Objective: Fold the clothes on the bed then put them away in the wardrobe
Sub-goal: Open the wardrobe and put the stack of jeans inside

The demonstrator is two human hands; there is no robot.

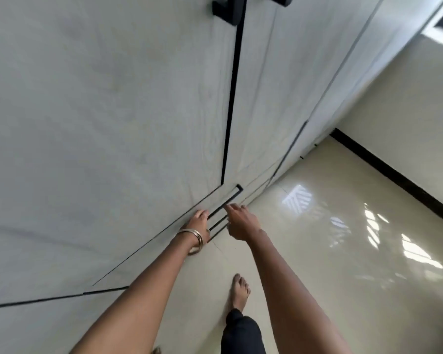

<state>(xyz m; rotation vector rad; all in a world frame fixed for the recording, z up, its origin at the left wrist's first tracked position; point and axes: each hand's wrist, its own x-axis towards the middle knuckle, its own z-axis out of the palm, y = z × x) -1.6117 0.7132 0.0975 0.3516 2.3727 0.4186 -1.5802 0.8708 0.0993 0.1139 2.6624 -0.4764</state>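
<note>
The wardrobe (113,111) fills the upper left and centre of the frame, its pale grey doors closed, a dark vertical gap between two of them and black handles (226,10) at the top edge. Low on its front, at centre frame, sits a drawer (164,249) with a slim black bar handle (225,203). Both hands reach down to it: the left hand (197,222), bangles (193,238) on the wrist, rests at the handle's lower end with its fingers curled toward the bar, though whether they actually grip it I cannot tell; the right hand (239,222) hovers just beside the bar, fingers straight and holding nothing. No clothes and no bed show here, so the step in hand looks like the putting-away stage, opening the drawer. The next move probably calls for hooking the bar and pulling it straight out. The glossy cream tiled floor (343,238) takes the right and bottom, mirroring window light, with a black skirting (394,172) along the cream wall (407,111) and a bare foot (239,291) at lower centre.
</note>
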